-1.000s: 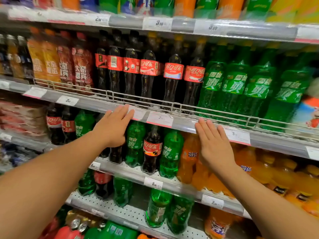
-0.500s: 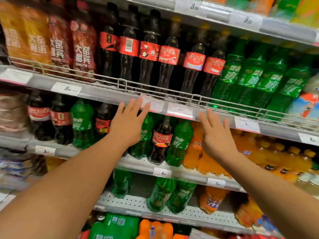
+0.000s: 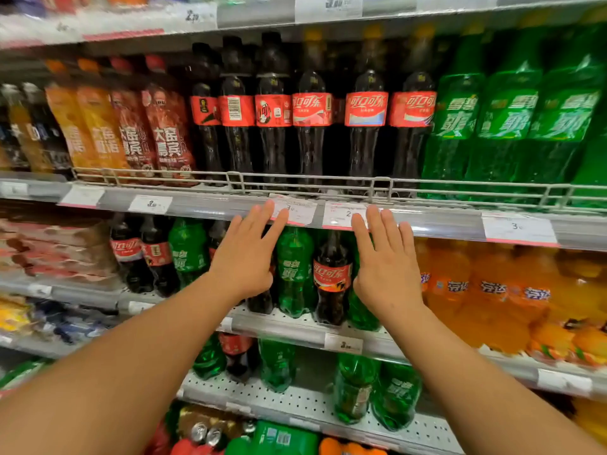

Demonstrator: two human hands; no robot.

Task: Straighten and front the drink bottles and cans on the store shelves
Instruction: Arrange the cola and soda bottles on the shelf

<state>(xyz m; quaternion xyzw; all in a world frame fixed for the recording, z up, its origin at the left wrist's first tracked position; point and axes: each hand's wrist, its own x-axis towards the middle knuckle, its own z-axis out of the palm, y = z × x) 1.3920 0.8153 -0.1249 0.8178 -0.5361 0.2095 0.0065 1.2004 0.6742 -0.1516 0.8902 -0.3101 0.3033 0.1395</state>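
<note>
Both hands had drawn closer together; my left hand [image 3: 244, 257] and right hand [image 3: 384, 267] hovered flat-fingered, holding nothing, just below the shelf edge [image 3: 443, 221].

Your left hand [image 3: 244, 257] covered most of a dark bottle [image 3: 261, 302] behind it, and your right hand [image 3: 386, 270] hid much of a green bottle [image 3: 361, 315]. Both your forearms ran off the bottom edge. The top shelf [image 3: 108, 24] and the green bottles [image 3: 512, 126] at right were smeared with blur. Figures on the price tags [image 3: 343, 215] were too small to read fully.
</note>
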